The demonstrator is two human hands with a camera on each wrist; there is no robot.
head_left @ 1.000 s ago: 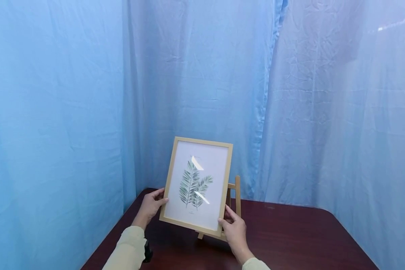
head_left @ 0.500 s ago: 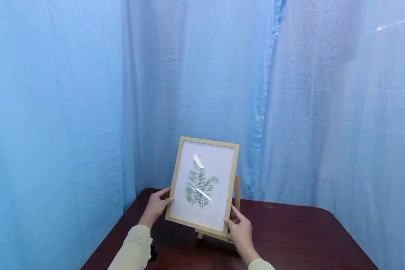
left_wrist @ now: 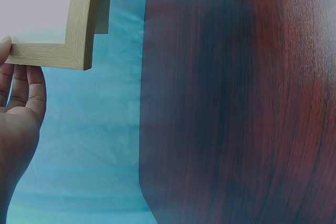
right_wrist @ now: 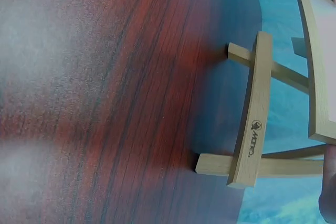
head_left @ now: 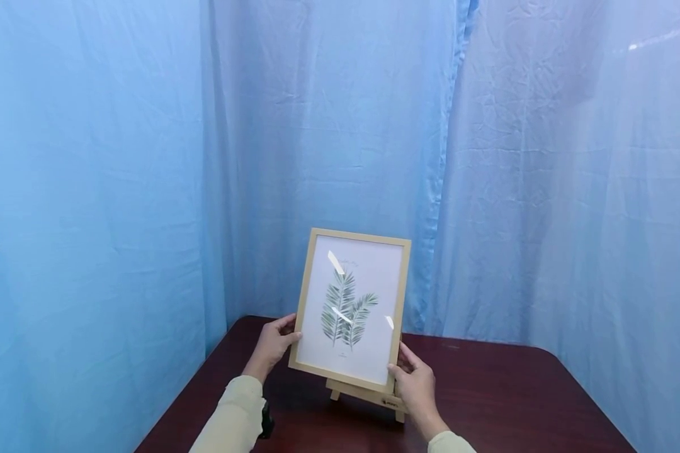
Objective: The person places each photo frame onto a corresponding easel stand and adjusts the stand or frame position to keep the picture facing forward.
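Observation:
Both hands hold a picture frame (head_left: 348,308) with a light wood border and a green leaf print behind shiny glazing. My left hand (head_left: 273,345) grips its left side, thumb on the front and fingers behind; the left wrist view shows this hand (left_wrist: 20,106) at the frame's border (left_wrist: 79,24). My right hand (head_left: 416,382) pinches the lower right side. Behind and below the frame stands a small wooden easel (head_left: 368,395), its upper part hidden by the picture. In the right wrist view a gap shows between the easel's ledge (right_wrist: 252,114) and the frame's bottom edge (right_wrist: 314,77).
The easel's feet stand on a dark red-brown wooden table (head_left: 487,390) with rounded far corners. Light blue curtains (head_left: 340,126) hang close behind and along the sides of the table. A black strap (head_left: 267,420) sits at the left sleeve.
Both hands have carried the picture frame to the right, so it now covers the easel's upper part. More of the easel's front ledge shows beneath it. The easel stays in place.

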